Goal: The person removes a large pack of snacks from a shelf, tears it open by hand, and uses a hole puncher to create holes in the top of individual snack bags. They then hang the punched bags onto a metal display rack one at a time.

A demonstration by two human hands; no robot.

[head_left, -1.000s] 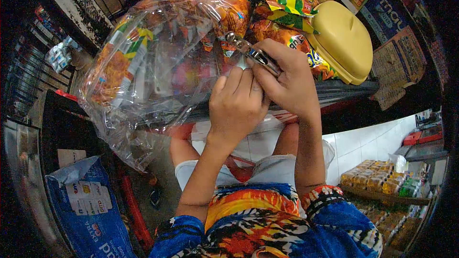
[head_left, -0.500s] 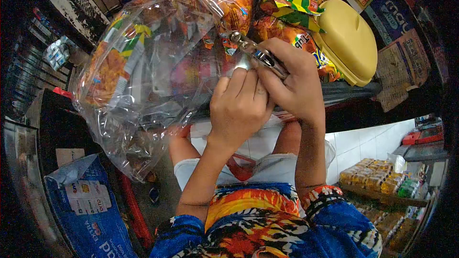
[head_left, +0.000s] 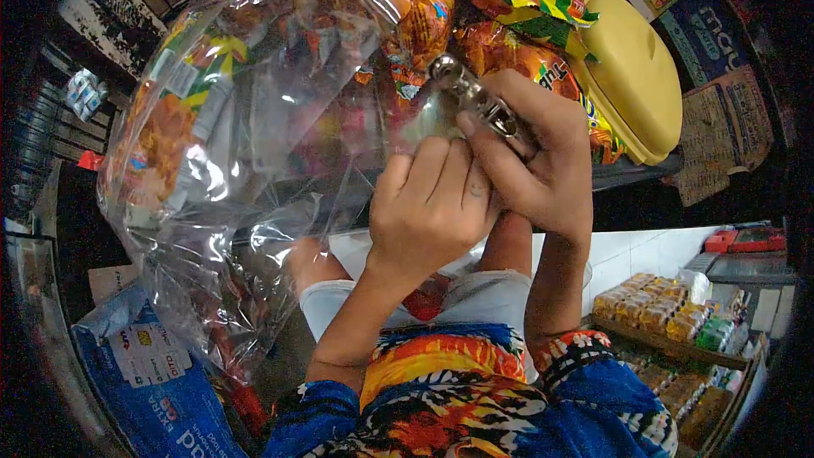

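Observation:
My right hand (head_left: 543, 157) is closed around a shiny metal hand tool (head_left: 475, 102), which looks like a plier stapler. Its rounded head points up and left, past my thumb and forefinger. My left hand (head_left: 432, 203) is directly beside it, fingers curled in and knuckles up; the hand hides whatever it pinches. A whitish, see-through patch shows just above its fingertips. To the left spreads a large clear plastic bag (head_left: 246, 178) with orange snack packs (head_left: 165, 148) inside. Further orange-and-green snack packs (head_left: 517, 55) lie beyond my right hand.
A yellow plastic container (head_left: 636, 76) leans by the snack packs on the right. Printed cardboard (head_left: 721, 131) lines the dark counter. Packaged goods (head_left: 661, 301) sit on a low shelf at right. A blue box (head_left: 161, 390) stands at lower left, under the bag's hanging edge.
The tool and my right hand have shifted slightly right and down in view. My left hand stays close beside them. The clear bag's loose edge hangs lower and further left.

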